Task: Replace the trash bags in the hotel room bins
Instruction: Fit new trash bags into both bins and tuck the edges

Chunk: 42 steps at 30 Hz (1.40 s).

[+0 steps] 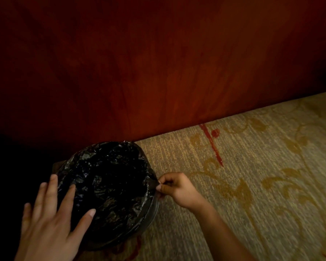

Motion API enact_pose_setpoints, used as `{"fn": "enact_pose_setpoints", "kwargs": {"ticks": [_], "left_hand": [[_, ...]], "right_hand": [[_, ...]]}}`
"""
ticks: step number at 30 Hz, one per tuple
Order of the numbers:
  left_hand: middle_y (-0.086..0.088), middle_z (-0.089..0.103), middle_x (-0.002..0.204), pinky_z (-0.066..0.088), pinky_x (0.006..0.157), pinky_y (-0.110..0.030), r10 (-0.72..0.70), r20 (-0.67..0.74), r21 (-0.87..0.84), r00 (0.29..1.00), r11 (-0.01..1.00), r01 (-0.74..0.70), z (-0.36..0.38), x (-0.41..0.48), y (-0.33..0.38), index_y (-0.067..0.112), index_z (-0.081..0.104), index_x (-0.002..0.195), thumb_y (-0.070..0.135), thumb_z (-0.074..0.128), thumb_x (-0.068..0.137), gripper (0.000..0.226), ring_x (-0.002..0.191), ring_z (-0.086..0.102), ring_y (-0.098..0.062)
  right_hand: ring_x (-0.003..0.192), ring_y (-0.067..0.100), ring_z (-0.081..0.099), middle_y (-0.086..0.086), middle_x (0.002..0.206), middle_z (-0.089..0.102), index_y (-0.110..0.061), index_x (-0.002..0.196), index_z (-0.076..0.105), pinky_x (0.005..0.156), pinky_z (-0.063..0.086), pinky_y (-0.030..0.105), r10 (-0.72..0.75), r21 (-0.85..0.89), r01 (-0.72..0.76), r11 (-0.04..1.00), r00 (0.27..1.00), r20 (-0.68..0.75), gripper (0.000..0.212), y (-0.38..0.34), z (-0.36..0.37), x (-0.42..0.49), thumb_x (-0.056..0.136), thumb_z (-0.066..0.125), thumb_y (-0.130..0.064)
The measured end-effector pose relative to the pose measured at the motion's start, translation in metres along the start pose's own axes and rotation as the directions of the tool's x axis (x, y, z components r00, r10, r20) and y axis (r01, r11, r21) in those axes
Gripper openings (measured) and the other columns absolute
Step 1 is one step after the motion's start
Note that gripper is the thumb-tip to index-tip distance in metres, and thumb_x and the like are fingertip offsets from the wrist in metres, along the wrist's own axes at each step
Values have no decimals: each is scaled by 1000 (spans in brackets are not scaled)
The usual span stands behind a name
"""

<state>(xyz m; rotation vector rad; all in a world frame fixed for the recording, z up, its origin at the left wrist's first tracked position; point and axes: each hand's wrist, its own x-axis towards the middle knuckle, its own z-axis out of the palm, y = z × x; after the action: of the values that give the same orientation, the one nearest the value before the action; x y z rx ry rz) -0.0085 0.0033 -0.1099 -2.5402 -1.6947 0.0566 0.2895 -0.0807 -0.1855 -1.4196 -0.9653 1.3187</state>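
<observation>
A round bin (151, 213) stands on the carpet at lower left, lined with a crinkled black trash bag (109, 178) that is folded over its rim. My left hand (51, 219) lies flat with spread fingers on the bag at the bin's near-left rim. My right hand (175, 187) is at the bin's right rim, its fingers curled and pinching the bag's edge there. The inside of the bin is dark and I cannot see its bottom.
A dark red wooden panel (158, 72) rises right behind the bin. Beige patterned carpet (252, 176) with gold scrolls and red marks spreads to the right. The far left is in deep shadow.
</observation>
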Motion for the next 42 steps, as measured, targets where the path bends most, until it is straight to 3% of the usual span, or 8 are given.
{"fn": "enact_pose_setpoints", "kwargs": {"ticks": [8, 13, 21, 25, 30, 33, 36, 42], "left_hand": [[-8, 9, 165, 27, 109, -66, -4, 15, -9, 1000, 1000, 5, 1, 0, -3, 20, 49, 144, 83, 14, 80, 97, 149, 15, -33], [-8, 9, 165, 28, 107, -68, 9, 4, -21, 1000, 1000, -9, 3, -1, -3, 21, 50, 142, 83, 13, 81, 95, 148, 17, -36], [-7, 7, 166, 27, 108, -68, 18, -4, -19, 1000, 1000, -18, 2, -2, -3, 21, 49, 143, 80, 18, 81, 92, 149, 16, -35], [-8, 10, 165, 28, 106, -68, 17, -1, -31, 1000, 999, -17, 1, -2, -4, 21, 51, 142, 80, 19, 80, 91, 148, 17, -36], [-12, 11, 164, 30, 106, -70, 38, 2, -70, 999, 997, -38, -1, 0, -2, 17, 53, 141, 81, 17, 81, 95, 147, 16, -39], [-14, 12, 164, 30, 105, -72, 58, -6, -78, 998, 995, -58, -2, 0, -1, 14, 56, 138, 84, 10, 81, 101, 146, 17, -43], [-17, 17, 162, 31, 103, -73, 57, -18, -87, 998, 995, -59, -6, 0, 5, 12, 60, 134, 84, 9, 81, 102, 144, 20, -46], [-21, 24, 159, 33, 98, -74, 65, -8, -65, 998, 996, -65, -12, 0, 9, 10, 64, 128, 82, 8, 82, 103, 139, 28, -50]], "right_hand": [[50, 18, 64, 12, 67, 68, -9, 83, 59, 46, 54, 27, -29, 246, 39, 968, 999, -43, 22, 5, 11, 2, 86, 61, 14], [55, 25, 67, 20, 76, 71, 0, 99, 57, 50, 57, 32, -61, 452, 59, 890, 998, -11, 14, 16, 4, -2, 90, 63, 9], [50, 17, 64, 12, 69, 69, -2, 88, 64, 46, 54, 27, -32, 362, 44, 931, 999, -41, 10, 21, 8, -1, 96, 60, -4], [48, 13, 54, 0, 62, 55, -12, 83, 57, 43, 47, 25, 73, 313, -72, 947, 997, 10, 18, 20, 14, 2, 99, 59, -21], [46, 14, 46, 1, 58, 47, -13, 77, 51, 38, 34, 21, 317, 494, -279, 823, 948, 6, 28, 5, 29, 5, 97, 61, -30], [45, 18, 54, 5, 58, 56, -8, 76, 56, 40, 42, 26, 402, 292, -355, 888, 908, -120, 31, -9, 32, 7, 100, 57, -28], [65, 36, 69, 21, 77, 71, 2, 85, 63, 63, 61, 48, 316, -15, -334, 942, 905, -283, 36, -14, 33, 9, 96, 60, -32], [41, 15, 50, 7, 54, 56, -7, 70, 53, 39, 45, 25, 452, 571, -251, 782, 859, -240, 28, -13, 40, 0, 95, 65, -11]]}}
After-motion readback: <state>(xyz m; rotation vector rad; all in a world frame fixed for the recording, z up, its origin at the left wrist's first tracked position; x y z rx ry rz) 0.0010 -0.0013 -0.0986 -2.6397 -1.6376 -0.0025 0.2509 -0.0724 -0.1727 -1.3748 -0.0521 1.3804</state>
